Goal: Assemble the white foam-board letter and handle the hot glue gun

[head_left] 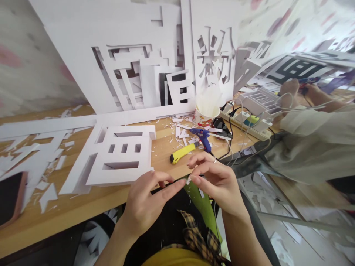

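Above my lap, just off the table's front edge, my two hands meet at a small crumpled white scrap [188, 180]. The thumb and index finger of my right hand [219, 181] pinch it, and a ring shows on that hand. From the other side, a fingertip of my left hand [148, 197] presses against it, the other fingers curled. Beyond my left hand lies a thick white foam cut-out character [122, 157] with slots and square holes. A yellow utility knife [183, 153] and a blue glue gun [203, 138] with its stick rest beyond my right hand.
A paper cup [203, 116] holds clear glue sticks. White cut-out boards [74, 55] lean on the wall. A phone [12, 197] lies at the left among foam offcuts [50, 195]. Power strips [249, 125] and cables run along the right, where another person's hands [302, 92] work.
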`<move>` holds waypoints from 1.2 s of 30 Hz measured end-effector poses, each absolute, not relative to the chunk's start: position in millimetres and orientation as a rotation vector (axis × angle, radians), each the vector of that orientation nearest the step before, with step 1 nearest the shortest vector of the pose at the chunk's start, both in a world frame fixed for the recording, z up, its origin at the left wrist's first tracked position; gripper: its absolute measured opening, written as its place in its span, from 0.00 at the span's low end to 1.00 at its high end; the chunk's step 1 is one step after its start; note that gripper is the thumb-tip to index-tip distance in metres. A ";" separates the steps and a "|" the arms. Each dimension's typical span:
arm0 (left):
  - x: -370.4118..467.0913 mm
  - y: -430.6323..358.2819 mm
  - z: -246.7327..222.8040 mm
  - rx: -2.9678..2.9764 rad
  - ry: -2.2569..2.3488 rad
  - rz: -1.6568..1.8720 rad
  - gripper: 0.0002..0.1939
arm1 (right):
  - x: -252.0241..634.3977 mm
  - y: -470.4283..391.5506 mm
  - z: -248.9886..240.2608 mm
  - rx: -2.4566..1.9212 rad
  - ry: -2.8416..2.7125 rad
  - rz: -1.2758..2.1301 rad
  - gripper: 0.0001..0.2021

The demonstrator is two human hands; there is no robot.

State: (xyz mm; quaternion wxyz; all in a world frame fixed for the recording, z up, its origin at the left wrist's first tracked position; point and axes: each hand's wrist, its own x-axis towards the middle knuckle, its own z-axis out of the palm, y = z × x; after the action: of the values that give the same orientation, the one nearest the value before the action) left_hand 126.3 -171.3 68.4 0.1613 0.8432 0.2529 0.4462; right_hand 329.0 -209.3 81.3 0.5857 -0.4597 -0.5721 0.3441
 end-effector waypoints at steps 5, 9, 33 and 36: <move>130.9 -172.7 75.8 2.370 0.854 1.292 0.08 | 358.1 -220.4 81.9 -1.189 -1.301 0.541 0.03; 128.7 -169.7 66.1 2.438 0.755 1.328 0.12 | 417.9 -238.8 67.2 -1.470 -1.147 0.227 0.03; 133.0 -164.0 41.8 2.566 0.604 1.147 0.16 | 572.6 -276.0 -47.8 -2.105 -1.018 0.465 0.15; 134.8 -164.7 39.0 2.567 0.596 1.124 0.15 | 572.3 -272.6 -51.7 -2.103 -1.011 0.439 0.14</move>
State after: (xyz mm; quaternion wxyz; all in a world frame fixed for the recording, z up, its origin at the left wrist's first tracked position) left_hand 134.8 -164.7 39.0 0.1376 0.8875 0.2061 0.3886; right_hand 572.3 -272.6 -51.7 0.3743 -0.8214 -0.3947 0.1716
